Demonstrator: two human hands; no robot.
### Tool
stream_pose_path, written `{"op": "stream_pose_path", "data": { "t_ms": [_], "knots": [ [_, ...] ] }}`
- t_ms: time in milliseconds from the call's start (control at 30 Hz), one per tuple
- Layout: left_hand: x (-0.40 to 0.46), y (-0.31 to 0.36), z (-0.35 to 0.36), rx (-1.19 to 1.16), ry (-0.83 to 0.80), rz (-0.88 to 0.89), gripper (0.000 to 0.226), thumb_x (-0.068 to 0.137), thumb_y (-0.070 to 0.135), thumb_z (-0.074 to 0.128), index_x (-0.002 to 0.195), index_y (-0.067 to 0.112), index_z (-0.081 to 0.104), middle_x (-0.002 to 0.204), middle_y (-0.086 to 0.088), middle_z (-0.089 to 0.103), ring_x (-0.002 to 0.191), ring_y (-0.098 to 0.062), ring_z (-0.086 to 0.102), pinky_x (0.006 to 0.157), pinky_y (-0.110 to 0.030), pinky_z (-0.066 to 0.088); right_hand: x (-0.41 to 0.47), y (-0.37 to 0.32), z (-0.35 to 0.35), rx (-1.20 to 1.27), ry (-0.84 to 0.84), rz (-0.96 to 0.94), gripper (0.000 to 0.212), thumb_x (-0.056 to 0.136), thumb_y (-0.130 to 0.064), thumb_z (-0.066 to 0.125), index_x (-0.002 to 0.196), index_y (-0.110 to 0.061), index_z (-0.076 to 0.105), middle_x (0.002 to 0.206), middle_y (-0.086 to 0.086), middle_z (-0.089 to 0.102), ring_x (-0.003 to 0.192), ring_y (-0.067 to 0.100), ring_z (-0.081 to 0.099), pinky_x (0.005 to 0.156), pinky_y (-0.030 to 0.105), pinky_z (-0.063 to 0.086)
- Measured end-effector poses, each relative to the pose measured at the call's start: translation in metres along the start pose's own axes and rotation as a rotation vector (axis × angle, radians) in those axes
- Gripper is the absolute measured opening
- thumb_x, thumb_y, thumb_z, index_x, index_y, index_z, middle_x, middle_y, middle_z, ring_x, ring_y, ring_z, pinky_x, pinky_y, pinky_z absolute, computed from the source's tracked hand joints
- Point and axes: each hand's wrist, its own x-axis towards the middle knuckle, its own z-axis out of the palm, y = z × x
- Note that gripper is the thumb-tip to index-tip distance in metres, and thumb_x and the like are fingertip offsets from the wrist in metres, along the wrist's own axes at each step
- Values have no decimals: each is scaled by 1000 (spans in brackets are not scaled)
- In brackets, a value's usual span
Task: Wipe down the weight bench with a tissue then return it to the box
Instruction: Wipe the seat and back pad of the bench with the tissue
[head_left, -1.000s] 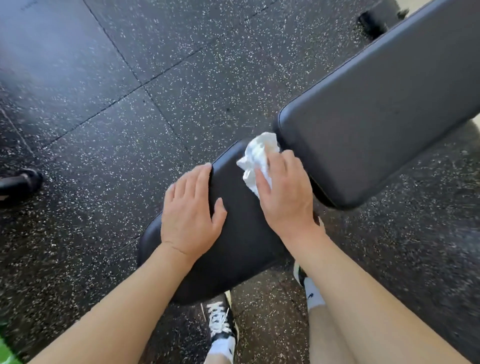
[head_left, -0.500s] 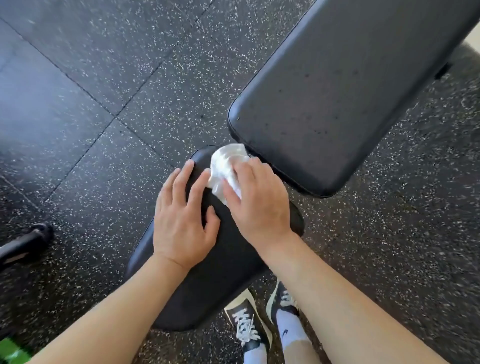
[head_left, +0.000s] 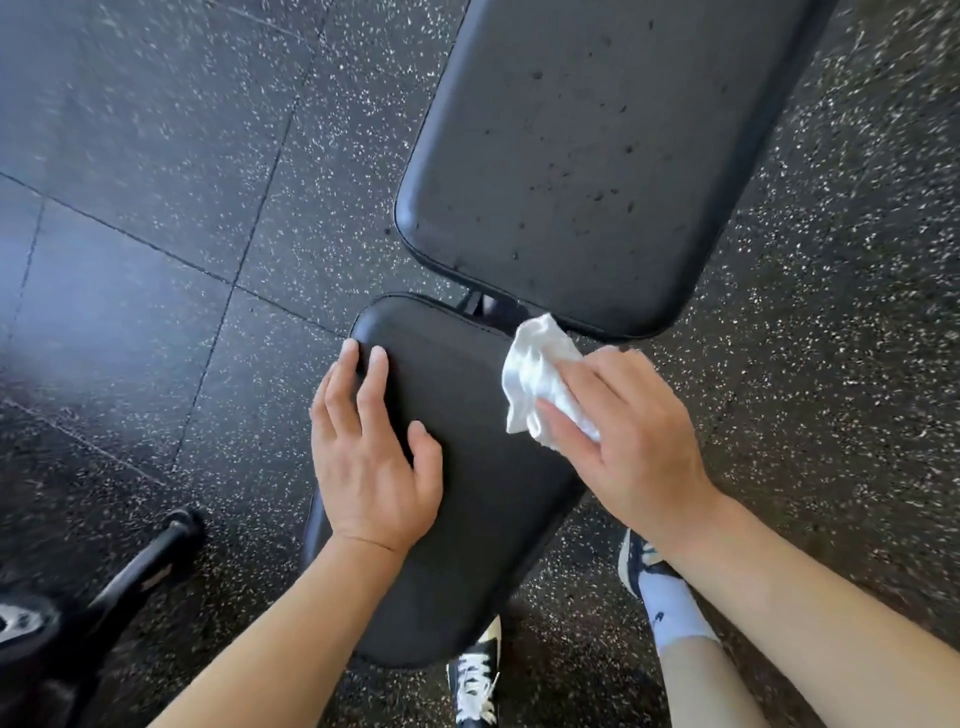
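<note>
The weight bench has a black seat pad in the middle of the head view and a long black backrest pad above it, dotted with small dark spots. My left hand rests flat on the seat pad's left side with its fingers spread. My right hand holds a crumpled white tissue between thumb and fingers. It presses the tissue on the seat pad's far right corner, close to the gap below the backrest. No tissue box is in view.
Black speckled rubber floor tiles surround the bench. A black metal bar with a weight lies at the lower left. My two shoes stand under and right of the seat pad.
My right hand has swept the tissue from the seat pad's far left corner across to its far right corner. My left hand stays flat on the pad. The camera has shifted.
</note>
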Motion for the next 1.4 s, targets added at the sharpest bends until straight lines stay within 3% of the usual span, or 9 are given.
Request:
{"op": "stream_pose_path", "data": {
  "t_ms": [333,533,600,700,833,967,1067,1200,1400],
  "knots": [
    [-2,1,-3,-14,-8,31,68,93,28,49,159,13,40,168,-16,30,147,-42,36,121,-57,32,50,-63,41,-97,113,62,26,96,-27,66,81,-6,66,84,12,58,74,34,53,62,49,46],
    [-6,5,-5,16,-42,95,64,99,27,39,163,25,33,174,-2,21,160,-34,17,126,-57,23,-13,-77,44,-155,255,164,22,96,-28,68,94,-6,71,86,8,57,73,30,51,65,51,46],
    [-4,5,-6,26,-88,280,69,95,15,38,164,24,34,175,-2,21,163,-32,11,129,-58,15,-62,-87,50,-105,285,238,22,95,-26,71,107,-8,73,90,6,59,77,29,52,68,50,48],
    [3,8,-8,7,-157,547,77,86,-1,41,160,19,42,172,-6,28,162,-32,18,129,-57,18,-129,-109,64,64,279,374,29,101,-33,60,123,-15,65,104,0,55,91,25,55,77,44,51],
    [5,11,-9,-8,-123,539,64,93,13,40,156,21,49,169,-2,36,160,-27,26,127,-55,24,-156,-113,81,215,342,551,29,103,-42,52,126,-25,49,107,-8,48,94,19,53,77,36,47],
    [6,11,-5,-6,-98,573,59,96,25,47,155,21,50,168,-1,38,159,-25,28,126,-53,26,-113,-84,80,388,583,727,31,102,-41,53,124,-20,51,111,-5,51,96,17,53,79,33,42],
    [6,12,-5,-3,-79,583,59,97,25,47,155,20,50,167,-2,39,157,-27,31,126,-53,27,-69,-55,71,459,732,804,28,100,-39,54,117,-16,53,112,-2,54,96,17,53,82,38,46],
    [4,13,-2,8,-57,592,59,96,22,46,154,17,51,167,-4,40,156,-29,33,127,-51,27,-53,-43,71,500,800,846,29,102,-41,54,115,-15,55,112,0,55,95,19,55,84,44,49],
    [4,13,0,7,-53,595,60,95,21,44,154,15,50,166,-7,40,156,-31,32,126,-52,27,-127,-114,117,558,783,828,27,105,-36,51,124,-18,51,111,-4,54,100,23,57,86,47,49]
  ]
}}
